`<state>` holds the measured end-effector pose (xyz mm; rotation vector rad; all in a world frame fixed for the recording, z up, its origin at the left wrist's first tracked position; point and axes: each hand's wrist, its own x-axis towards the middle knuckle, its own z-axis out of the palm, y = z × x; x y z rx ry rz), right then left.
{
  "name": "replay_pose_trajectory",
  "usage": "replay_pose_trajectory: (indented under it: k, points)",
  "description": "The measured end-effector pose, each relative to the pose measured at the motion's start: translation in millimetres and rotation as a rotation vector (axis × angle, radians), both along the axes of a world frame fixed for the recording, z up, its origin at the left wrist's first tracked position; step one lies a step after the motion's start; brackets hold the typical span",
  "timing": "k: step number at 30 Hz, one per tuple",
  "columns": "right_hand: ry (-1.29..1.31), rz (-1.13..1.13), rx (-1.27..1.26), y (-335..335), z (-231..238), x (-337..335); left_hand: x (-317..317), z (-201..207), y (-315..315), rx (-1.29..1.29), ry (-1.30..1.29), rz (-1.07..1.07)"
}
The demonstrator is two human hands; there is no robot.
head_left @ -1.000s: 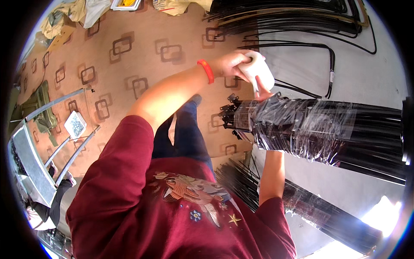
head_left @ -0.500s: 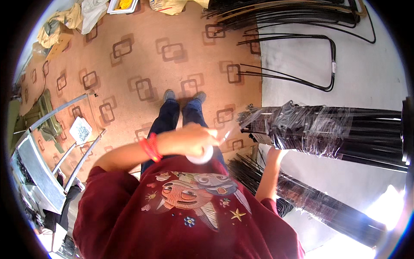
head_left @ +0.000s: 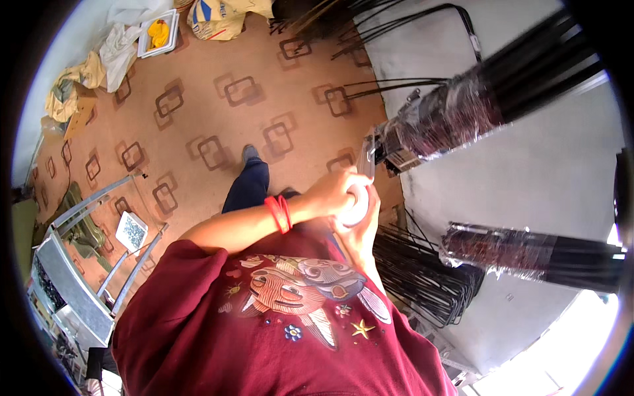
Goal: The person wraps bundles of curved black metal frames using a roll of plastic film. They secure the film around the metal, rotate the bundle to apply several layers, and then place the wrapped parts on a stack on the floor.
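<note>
A white-ended roll of clear wrapping film (head_left: pixel 355 206) is between my two hands in front of my waist. My left hand (head_left: pixel 333 191), with red bands on its wrist, is closed round the roll's upper left side. From below and right, my right hand (head_left: pixel 363 232) grips the same roll. A short taut strip of film (head_left: pixel 366 160) runs from the roll up to the near end of a bundle of black rods (head_left: pixel 456 115). Clear film covers much of that bundle, which slants up to the right.
Another film-wrapped black bundle (head_left: pixel 502 254) lies lower right, beside bent black rods (head_left: pixel 429 270). More bent rods (head_left: pixel 422 16) stand along the wall at the top right. At left are a metal frame (head_left: pixel 72 277), a white tray of small parts (head_left: pixel 131 231) and crumpled sacks (head_left: pixel 72 86).
My right hand has left the bundle and come to the roll beside my left hand. The roll has moved up and right. My view has turned, so the bundle now slants upward.
</note>
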<state>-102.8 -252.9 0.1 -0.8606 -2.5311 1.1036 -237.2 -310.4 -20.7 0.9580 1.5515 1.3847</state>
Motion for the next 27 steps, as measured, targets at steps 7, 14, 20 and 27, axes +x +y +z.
replay_pose_trajectory:
  k: [7,14,20,27]
  points:
    - [0.266,-0.247,-0.350,28,-19,53,37,7,28,-0.056,-0.093,-0.134]
    - [0.722,-0.299,-0.984,78,-29,100,109,10,24,0.180,-0.022,-0.029]
    - [0.459,-0.668,-0.546,64,-33,90,153,-10,50,0.106,0.150,0.308]
    - [0.480,-0.541,-0.445,94,-12,85,110,-2,63,0.200,-0.064,0.327]
